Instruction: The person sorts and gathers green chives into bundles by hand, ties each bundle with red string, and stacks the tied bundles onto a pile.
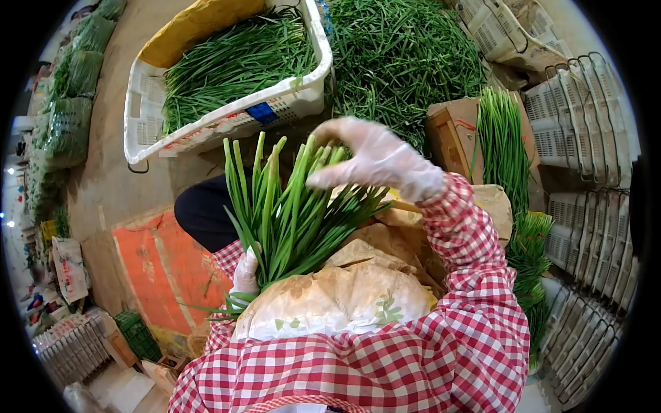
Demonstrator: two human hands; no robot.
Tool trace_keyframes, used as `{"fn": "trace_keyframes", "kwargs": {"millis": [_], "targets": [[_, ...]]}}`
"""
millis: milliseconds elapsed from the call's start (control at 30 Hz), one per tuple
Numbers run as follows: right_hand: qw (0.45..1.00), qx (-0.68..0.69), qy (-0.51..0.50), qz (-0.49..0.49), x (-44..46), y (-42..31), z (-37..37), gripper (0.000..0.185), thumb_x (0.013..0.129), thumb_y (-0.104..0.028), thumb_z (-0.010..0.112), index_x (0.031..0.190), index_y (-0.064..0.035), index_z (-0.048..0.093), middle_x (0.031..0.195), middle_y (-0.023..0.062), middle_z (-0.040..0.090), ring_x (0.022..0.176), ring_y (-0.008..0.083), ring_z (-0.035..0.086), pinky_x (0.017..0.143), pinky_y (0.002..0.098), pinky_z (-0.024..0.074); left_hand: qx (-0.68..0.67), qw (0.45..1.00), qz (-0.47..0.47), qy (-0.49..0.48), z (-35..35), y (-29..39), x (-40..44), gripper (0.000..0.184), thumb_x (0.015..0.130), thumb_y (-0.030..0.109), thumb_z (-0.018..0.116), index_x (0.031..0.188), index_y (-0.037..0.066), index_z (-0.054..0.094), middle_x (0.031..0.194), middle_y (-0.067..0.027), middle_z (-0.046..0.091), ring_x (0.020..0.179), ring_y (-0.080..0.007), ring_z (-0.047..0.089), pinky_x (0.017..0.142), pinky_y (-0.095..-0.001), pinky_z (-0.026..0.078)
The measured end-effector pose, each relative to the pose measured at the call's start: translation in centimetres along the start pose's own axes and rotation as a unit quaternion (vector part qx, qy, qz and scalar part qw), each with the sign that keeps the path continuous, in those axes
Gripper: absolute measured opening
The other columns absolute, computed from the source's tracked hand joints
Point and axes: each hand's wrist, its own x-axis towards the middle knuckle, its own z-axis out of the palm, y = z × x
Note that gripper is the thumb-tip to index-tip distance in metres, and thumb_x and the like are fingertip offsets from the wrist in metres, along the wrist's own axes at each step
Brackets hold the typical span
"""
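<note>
Checked clothing: a red-and-white gingham garment (pixel 344 372) fills the near edge, its right sleeve raised and its left sleeve partly covered.
Lap: a stained tan-and-white apron (pixel 330 303) with a faint leaf print bulges over it; a dark-clothed knee (pixel 206 213) shows to the left.
Left hand: in a thin whitish glove, the left hand (pixel 246 274) grasps the lower leafy side of the bundle; most of its fingers are hidden by leaves.
Bundle: the loose bundle of long green stalks with flat leaves (pixel 282 206) lies above the apron, between the hands, pale cut ends pointing away from the person.
Right hand: in a translucent glove, the right hand (pixel 375 155) arches over the cut ends, thumb and fingers parted; blur leaves it unclear how firmly they touch.
Floor: an orange sheet (pixel 162 268) lies left of the knee, partly covered.
Crate: beyond the bundle, a white plastic crate (pixel 227 127) with a yellow lining holds more green stalks, its top cut off.
Heap: right of the crate spreads a tangled green pile (pixel 406 62), cut off above.
Right side: upright green stalks (pixel 501 138) lean against a brown cardboard box (pixel 451 131), near stacked white crates (pixel 571 131) warped by the lens.
</note>
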Motion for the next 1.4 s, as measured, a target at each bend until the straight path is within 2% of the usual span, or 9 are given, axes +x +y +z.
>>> {"fn": "trace_keyframes", "kwargs": {"millis": [367,567,667,833,867,933,1000,1200,1400], "targets": [[0.867,-0.380,0.227,-0.228,1.3,4.5,4.4,0.026,0.080,-0.029,0.064,0.085,-0.0036,0.060,0.079,0.0096,0.055,0.078,0.0248,0.057,0.068,0.0377,0.0463,-0.072,0.995,-0.052,0.035,2.1,0.0,0.6,0.052,0.090,0.045,0.053,0.121,0.004,0.054,0.112,-0.0104,0.063,0.095,-0.0203,0.062,0.083,-0.0348,0.050],[0.931,-0.127,0.323,-0.109,2.2,9.4,-1.2,0.022,0.092,-0.014,0.048,0.072,-0.0055,0.052,0.068,0.0091,0.051,0.066,0.0210,0.051,0.062,0.0339,0.0463,-0.136,0.987,-0.077,-0.038,1.6,0.2,0.5,0.071,0.085,0.062,0.048,0.124,0.003,0.052,0.115,-0.0109,0.062,0.096,-0.0219,0.061,0.085,-0.0354,0.050],[0.911,-0.150,0.348,0.163,1.1,10.4,-7.1,0.032,0.094,-0.034,0.051,0.081,-0.0057,0.057,0.076,0.0072,0.060,0.063,0.0155,0.055,0.051,0.0305,0.0478,-0.126,0.987,-0.068,-0.075,-0.9,-2.1,1.2,0.081,0.082,0.069,0.045,0.126,0.002,0.050,0.118,-0.0119,0.060,0.097,-0.0218,0.061,0.084,-0.0348,0.050],[0.992,0.077,0.066,0.072,0.4,3.8,-0.1,0.084,0.075,-0.049,0.071,0.136,-0.0043,0.035,0.122,0.0200,0.054,0.100,0.0263,0.059,0.088,0.0381,0.0494,-0.089,0.989,0.010,-0.115,-2.2,-2.9,1.3,0.074,0.079,0.054,0.064,0.126,0.000,0.047,0.112,-0.0109,0.061,0.094,-0.0206,0.061,0.082,-0.0342,0.050],[0.978,-0.126,0.144,-0.083,0.9,4.9,2.8,0.067,0.078,-0.050,0.067,0.122,-0.0028,0.050,0.108,0.0191,0.061,0.085,0.0215,0.062,0.074,0.0356,0.0536,-0.081,0.990,0.010,-0.114,-2.6,-3.2,1.3,0.073,0.079,0.053,0.064,0.126,0.000,0.047,0.112,-0.0109,0.061,0.094,-0.0207,0.061,0.082,-0.0342,0.050],[0.993,-0.098,0.064,0.017,1.9,4.0,1.2,0.047,0.085,-0.049,0.059,0.098,-0.0038,0.062,0.081,0.0100,0.064,0.066,0.0145,0.060,0.056,0.0314,0.0526,-0.068,0.991,0.004,-0.117,-2.9,-3.4,1.2,0.071,0.079,0.050,0.064,0.126,0.000,0.047,0.112,-0.0109,0.061,0.095,-0.0208,0.061,0.083,-0.0343,0.050],[0.945,-0.161,0.283,-0.017,4.0,8.9,0.9,0.048,0.092,-0.050,0.046,0.073,-0.0081,0.060,0.059,0.0025,0.056,0.050,0.0122,0.051,0.043,0.0285,0.0450,-0.064,0.991,-0.004,-0.121,-3.0,-3.4,1.2,0.070,0.079,0.048,0.065,0.126,0.000,0.047,0.113,-0.0110,0.061,0.095,-0.0209,0.061,0.083,-0.0345,0.050],[0.938,0.071,0.316,0.123,0.5,10.9,-2.2,0.041,0.090,-0.040,0.054,0.075,-0.0026,0.064,0.064,0.0107,0.060,0.064,0.0213,0.059,0.061,0.0349,0.0467,-0.049,0.991,-0.033,-0.120,-4.3,-3.8,1.8,0.065,0.080,0.041,0.066,0.126,-0.001,0.047,0.113,-0.0110,0.060,0.097,-0.0213,0.060,0.084,-0.0348,0.050],[0.955,-0.275,0.110,-0.013,-4.0,6.0,1.1,0.042,0.072,-0.048,0.072,0.084,-0.0078,0.070,0.087,0.0070,0.064,0.090,0.0242,0.059,0.098,0.0430,0.0354,-0.168,0.979,-0.074,-0.090,-1.1,-2.1,2.4,0.050,0.086,0.032,0.058,0.125,0.003,0.050,0.116,-0.0118,0.060,0.102,-0.0229,0.060,0.089,-0.0366,0.048]]}}
